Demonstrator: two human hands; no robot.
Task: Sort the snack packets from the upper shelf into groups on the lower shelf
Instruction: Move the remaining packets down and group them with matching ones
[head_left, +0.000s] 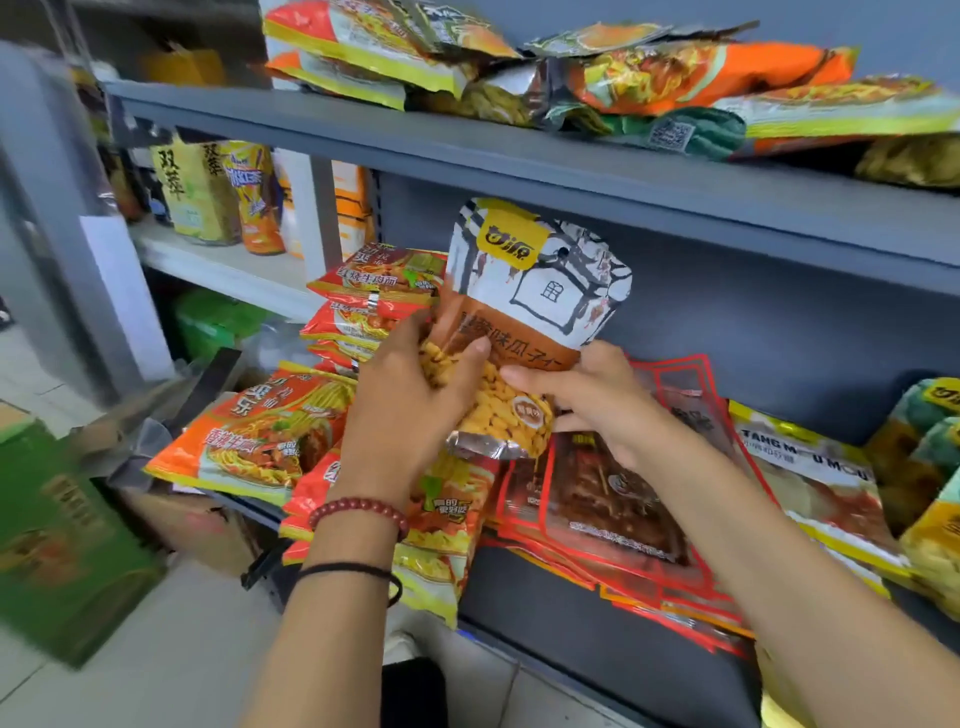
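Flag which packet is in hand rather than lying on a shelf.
The white-and-brown packet with the yellow logo: left hand and right hand grip it upright; the orange noodle packets and red-edged packets lie flat on the lower shelf.

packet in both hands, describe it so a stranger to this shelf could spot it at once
Over the grey lower shelf, between orange noodle packets at left and red-bordered packets at right, the left hand and right hand hold one packet up. It alone has a white top with an ink-drawn house, a yellow logo patch and a brown band.
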